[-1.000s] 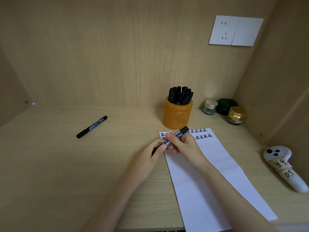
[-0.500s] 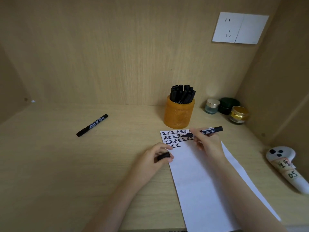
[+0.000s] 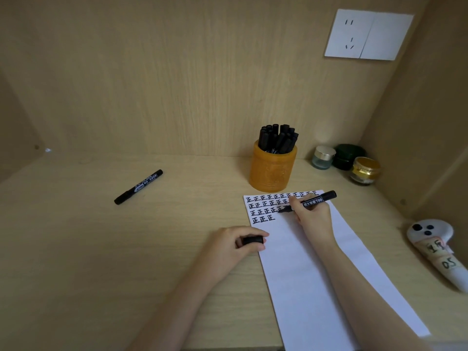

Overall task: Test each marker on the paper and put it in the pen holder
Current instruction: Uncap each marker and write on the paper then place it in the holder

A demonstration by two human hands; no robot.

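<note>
My right hand (image 3: 312, 216) grips an uncapped black marker (image 3: 315, 200), its tip down near the rows of black characters at the top of the white paper (image 3: 311, 269). My left hand (image 3: 234, 245) rests at the paper's left edge and pinches the marker's black cap (image 3: 252, 240). An orange pen holder (image 3: 272, 168) stands just beyond the paper, packed with several black markers. One more capped black marker (image 3: 138, 186) lies alone on the desk to the left.
Three small jars (image 3: 345, 160) sit in the back right corner. A white controller with taped labels (image 3: 439, 249) lies along the right wall. Wooden walls enclose the desk; a wall socket (image 3: 368, 34) is high at the right.
My hands pulled the cap off the marker and moved apart. The right hand carried the marker to the written rows, and the left hand drew back with the cap.
</note>
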